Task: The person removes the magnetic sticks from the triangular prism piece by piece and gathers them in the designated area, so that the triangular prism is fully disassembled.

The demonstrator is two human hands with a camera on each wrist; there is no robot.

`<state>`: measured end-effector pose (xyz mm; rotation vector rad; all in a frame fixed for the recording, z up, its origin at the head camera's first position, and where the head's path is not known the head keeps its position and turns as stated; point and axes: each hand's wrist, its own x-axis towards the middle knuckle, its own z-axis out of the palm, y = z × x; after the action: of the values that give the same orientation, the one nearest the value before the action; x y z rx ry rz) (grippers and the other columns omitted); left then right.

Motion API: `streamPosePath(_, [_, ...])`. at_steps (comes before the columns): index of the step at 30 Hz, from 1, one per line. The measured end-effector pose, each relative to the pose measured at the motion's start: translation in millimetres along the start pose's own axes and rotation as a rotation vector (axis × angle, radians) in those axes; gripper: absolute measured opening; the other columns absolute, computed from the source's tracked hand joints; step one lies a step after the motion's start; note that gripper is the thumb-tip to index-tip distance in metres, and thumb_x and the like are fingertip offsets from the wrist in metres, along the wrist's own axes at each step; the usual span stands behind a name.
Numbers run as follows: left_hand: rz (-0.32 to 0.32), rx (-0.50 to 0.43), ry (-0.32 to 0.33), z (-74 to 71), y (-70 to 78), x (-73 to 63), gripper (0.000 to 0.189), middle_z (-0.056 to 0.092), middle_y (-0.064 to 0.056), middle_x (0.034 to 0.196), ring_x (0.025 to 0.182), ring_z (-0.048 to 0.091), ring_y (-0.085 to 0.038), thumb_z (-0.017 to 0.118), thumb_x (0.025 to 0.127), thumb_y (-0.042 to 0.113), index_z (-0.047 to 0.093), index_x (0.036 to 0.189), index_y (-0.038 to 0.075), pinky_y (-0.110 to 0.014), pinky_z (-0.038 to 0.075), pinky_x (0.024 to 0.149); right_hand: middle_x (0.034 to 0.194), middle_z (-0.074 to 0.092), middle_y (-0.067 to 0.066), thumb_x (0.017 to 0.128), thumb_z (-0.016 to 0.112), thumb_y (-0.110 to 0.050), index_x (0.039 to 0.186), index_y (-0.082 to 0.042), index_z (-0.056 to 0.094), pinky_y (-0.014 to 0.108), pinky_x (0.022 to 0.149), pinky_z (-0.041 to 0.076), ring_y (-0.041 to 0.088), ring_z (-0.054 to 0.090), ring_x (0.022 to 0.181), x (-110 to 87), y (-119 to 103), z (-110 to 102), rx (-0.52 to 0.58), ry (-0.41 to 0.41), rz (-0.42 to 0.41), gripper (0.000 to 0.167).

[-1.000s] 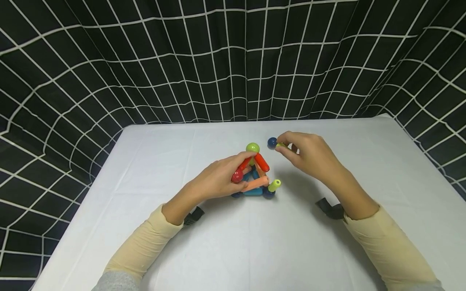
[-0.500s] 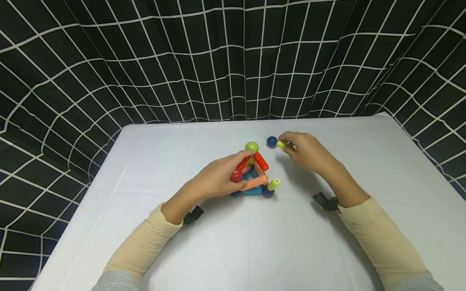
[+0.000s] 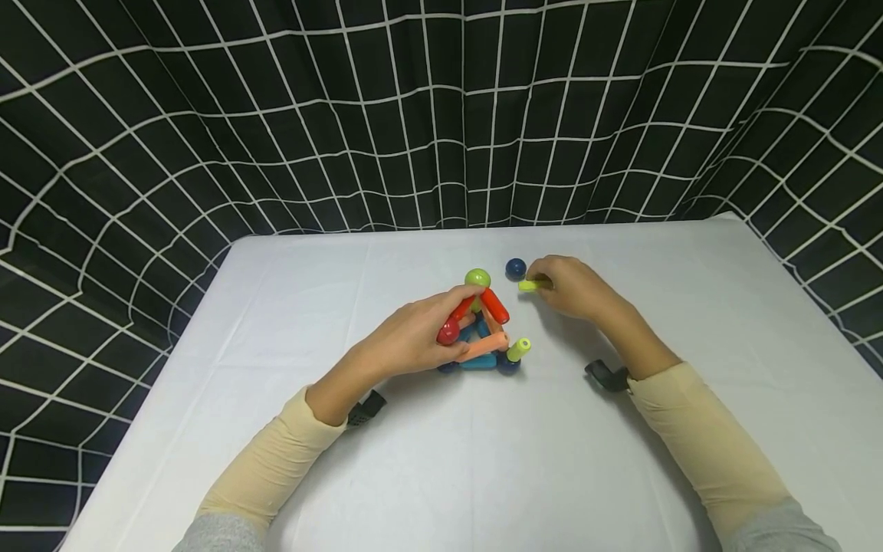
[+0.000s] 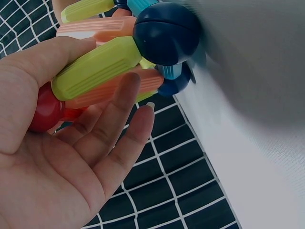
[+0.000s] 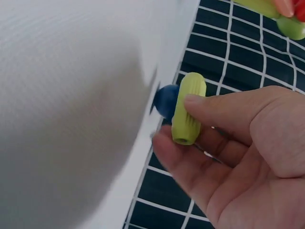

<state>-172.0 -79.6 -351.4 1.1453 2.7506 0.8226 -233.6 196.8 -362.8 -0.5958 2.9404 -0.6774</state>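
Note:
My left hand grips the upper part of a stick-and-ball structure made of toy building rods, around its red ball and red rods. In the left wrist view, the thumb lies against a yellow-green rod that meets a large navy ball. Blue rods form the base. At the structure's right corner, a free-ended yellow-green rod leans upward from a ball. My right hand pinches a loose yellow-green rod between thumb and fingers. Just beyond it sits a navy ball.
A light green ball is at the structure's far side. The white table ends at a black curtain with a white grid. Dark wrist cameras hang below both wrists.
The right hand has turned the yellow-green rod and drawn it slightly nearer; in the head view it now shows apart from the navy ball. The left hand keeps its grip.

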Motion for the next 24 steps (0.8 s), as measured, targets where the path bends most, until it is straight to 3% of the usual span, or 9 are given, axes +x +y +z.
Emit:
streamPosePath(9, [-0.008, -0.004, -0.004, 0.5, -0.3, 0.4, 0.079, 0.061, 0.001, 0.105, 0.090, 0.055, -0.011, 0.080, 0.083, 0.013, 0.039, 0.150, 0.019, -0.027, 0.050, 0.079, 0.101, 0.071, 0.015, 0.089, 0.066, 0.005, 0.102, 0.001, 0.074, 0.050, 0.089, 0.045, 0.033, 0.055, 0.097, 7.2, 6.3, 6.5, -0.011, -0.034, 0.048, 0.016])
streamPosePath(24, [-0.002, 0.006, -0.001, 0.3, -0.1, 0.3, 0.079, 0.061, 0.002, 0.109, 0.091, 0.055, -0.010, 0.080, 0.083, 0.015, 0.039, 0.150, 0.019, -0.025, 0.050, 0.079, 0.105, 0.068, 0.018, 0.085, 0.063, 0.011, 0.110, 0.000, 0.072, 0.052, 0.090, 0.047, 0.034, 0.057, 0.097, 10.1, 6.1, 8.6, -0.023, -0.068, 0.089, 0.029])
